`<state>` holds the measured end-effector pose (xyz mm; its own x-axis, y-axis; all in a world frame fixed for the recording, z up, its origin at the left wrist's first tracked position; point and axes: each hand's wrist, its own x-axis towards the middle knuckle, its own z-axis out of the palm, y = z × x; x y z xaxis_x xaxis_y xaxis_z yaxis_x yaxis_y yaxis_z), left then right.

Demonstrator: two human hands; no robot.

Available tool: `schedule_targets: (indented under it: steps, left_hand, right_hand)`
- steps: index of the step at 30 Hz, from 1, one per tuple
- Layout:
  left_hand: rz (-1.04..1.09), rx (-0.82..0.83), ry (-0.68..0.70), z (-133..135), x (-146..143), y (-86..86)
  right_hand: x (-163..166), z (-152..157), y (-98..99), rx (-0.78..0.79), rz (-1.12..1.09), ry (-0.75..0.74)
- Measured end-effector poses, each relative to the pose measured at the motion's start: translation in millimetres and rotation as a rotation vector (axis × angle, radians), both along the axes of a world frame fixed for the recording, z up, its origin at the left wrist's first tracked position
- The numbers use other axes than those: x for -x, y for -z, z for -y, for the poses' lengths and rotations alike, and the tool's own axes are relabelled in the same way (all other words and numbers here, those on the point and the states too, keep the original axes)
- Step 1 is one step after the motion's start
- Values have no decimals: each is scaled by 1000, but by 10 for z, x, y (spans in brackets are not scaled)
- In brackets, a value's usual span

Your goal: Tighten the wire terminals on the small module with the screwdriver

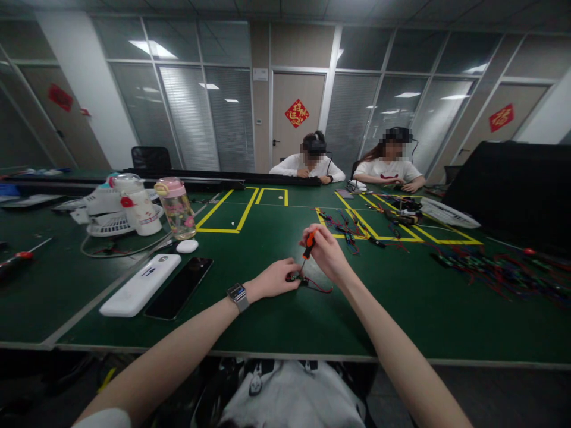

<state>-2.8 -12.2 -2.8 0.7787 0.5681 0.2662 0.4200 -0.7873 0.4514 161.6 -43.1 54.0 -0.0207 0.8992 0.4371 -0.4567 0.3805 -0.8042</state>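
Left arm: short white sleeve [104,419], hem rounded, seen at the lower picture edge. Forearm bare between hem and wrist. Left wrist: smartwatch [237,292], fitted directly above the left hand [277,279]. Case: dark, rectangular, rounded corners. Display: lit, with small pale and bluish elements; characters too small to read. Strap: silver-grey band [243,305], flat, of near-uniform width. Right arm: forearm bare within view, from the lower picture edge to the right hand [329,249]. Lap area: light grey fabric [294,395], creased, bearing a small dark-and-white detail [255,383] near its upper left edge; exact type of garment or item indeterminable.
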Motion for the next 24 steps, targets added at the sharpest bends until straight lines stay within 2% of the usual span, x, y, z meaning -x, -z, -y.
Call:
schedule_targets:
  steps: [6, 14, 21, 24]
  left_hand:
    - [11, -13, 1, -1, 4, 12]
    - [19, 3, 11, 2, 4, -4]
    - [28, -5, 9, -7, 6, 14]
    - [27, -12, 9, -9, 8, 19]
  right_hand:
    - [-36, -29, 25, -7, 5, 79]
    - [0, 26, -13, 13, -23, -95]
    - [-2, -12, 9, -5, -33, 23]
    - [-27, -23, 13, -12, -32, 21]
